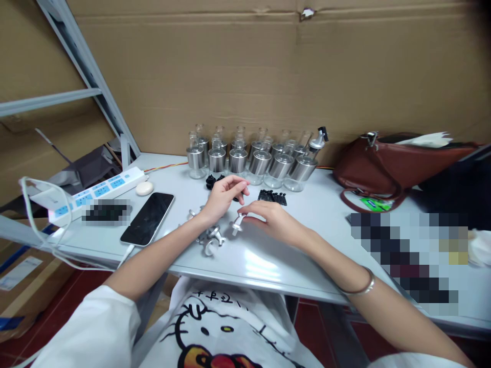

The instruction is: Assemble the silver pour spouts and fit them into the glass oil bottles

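Note:
My right hand (274, 221) pinches a silver metal pour spout (238, 224) between thumb and fingers, a little above the table. Close by, my left hand (226, 198) has its fingers curled together; whatever may be in them is hidden. Below my left wrist lie several loose metal spouts (210, 236). Black rounded parts (210, 181) sit just behind my left hand, partly covered by it. A row of small black pieces (272, 197) lies beyond my right hand.
Several glass bottles with metal sleeves (238, 160) stand in rows at the back; a pourer (318, 141) tops one at right. A phone (148, 219), a white round case (144, 188) and a power strip (102, 193) lie left. A brown bag (383, 166) rests right.

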